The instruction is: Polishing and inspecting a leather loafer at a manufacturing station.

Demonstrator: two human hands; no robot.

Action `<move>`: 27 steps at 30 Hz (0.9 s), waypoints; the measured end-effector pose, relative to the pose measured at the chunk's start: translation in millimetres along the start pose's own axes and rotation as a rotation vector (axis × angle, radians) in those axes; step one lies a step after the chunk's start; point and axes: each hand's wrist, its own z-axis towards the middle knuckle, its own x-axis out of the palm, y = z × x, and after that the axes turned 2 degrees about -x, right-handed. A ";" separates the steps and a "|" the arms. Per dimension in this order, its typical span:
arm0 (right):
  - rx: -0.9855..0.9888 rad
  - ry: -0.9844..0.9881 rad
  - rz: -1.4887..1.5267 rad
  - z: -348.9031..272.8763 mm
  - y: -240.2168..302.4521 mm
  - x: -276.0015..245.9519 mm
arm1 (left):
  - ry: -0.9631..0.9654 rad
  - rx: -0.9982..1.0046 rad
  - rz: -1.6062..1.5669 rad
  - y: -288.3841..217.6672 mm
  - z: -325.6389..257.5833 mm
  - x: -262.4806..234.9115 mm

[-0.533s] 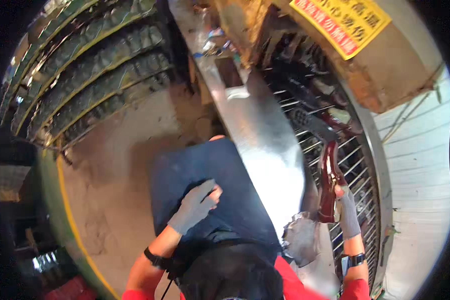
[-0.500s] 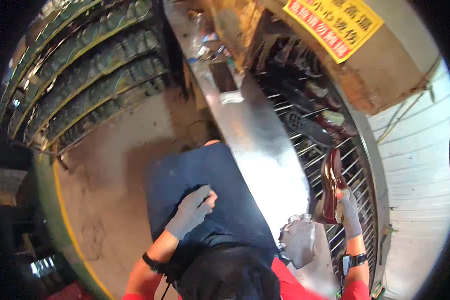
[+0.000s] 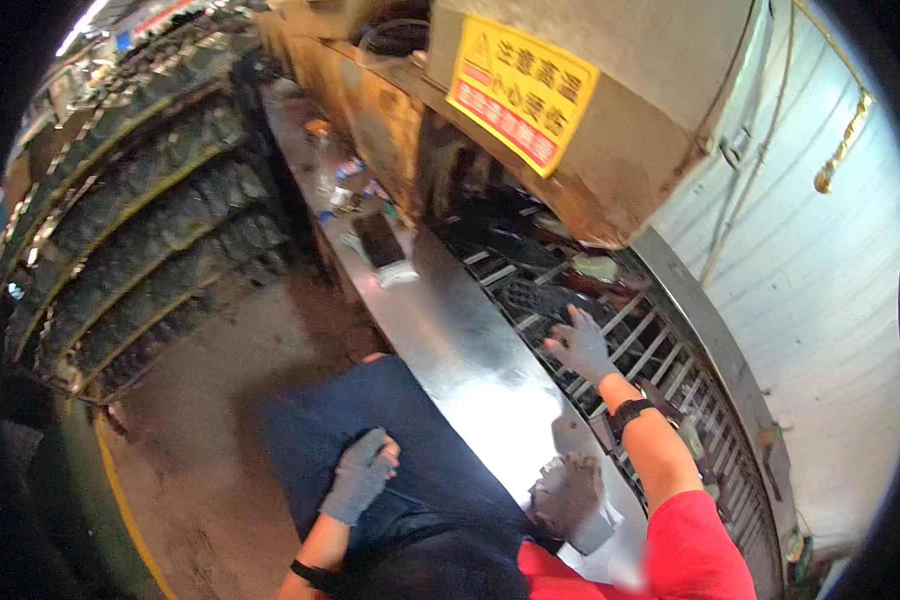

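My right hand [image 3: 580,345], in a grey glove with bare fingertips, reaches over the slatted metal rack [image 3: 660,350]. Its fingers are spread and nothing is in them. Just beyond the fingers lies a dark shoe [image 3: 535,298], sole facing up. Close by rests a dark red shoe with a pale part [image 3: 595,268]. Another shoe [image 3: 692,445] on the rack is partly covered by my right forearm. My left hand [image 3: 360,475], gloved alike, rests on the dark cloth over my lap, fingers curled in a loose fist with nothing visible inside.
Along the rack runs a shiny metal ledge [image 3: 440,320] carrying a dark flat slab [image 3: 378,240], small litter and a crumpled grey-brown piece [image 3: 567,495]. A brown housing with a yellow-red warning sign [image 3: 523,92] overhangs the rack's far end. Loaded shelves [image 3: 160,200] stand at left.
My right hand has let go of the dark red shoe and moved up and left along the rack. The view has shifted; my left hand stays curled on my lap.
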 end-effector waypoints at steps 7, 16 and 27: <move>0.043 0.029 -0.229 -7.6 19.8 -54.9 | 0.055 0.143 -0.303 7.1 -2.0 33.1; 0.232 0.411 1.540 7.7 115.7 -110.1 | 0.403 -0.101 -0.530 -72.9 23.0 103.4; 0.665 -0.184 1.591 50.2 -226.6 73.5 | -0.125 -0.172 -0.391 7.4 -21.9 43.3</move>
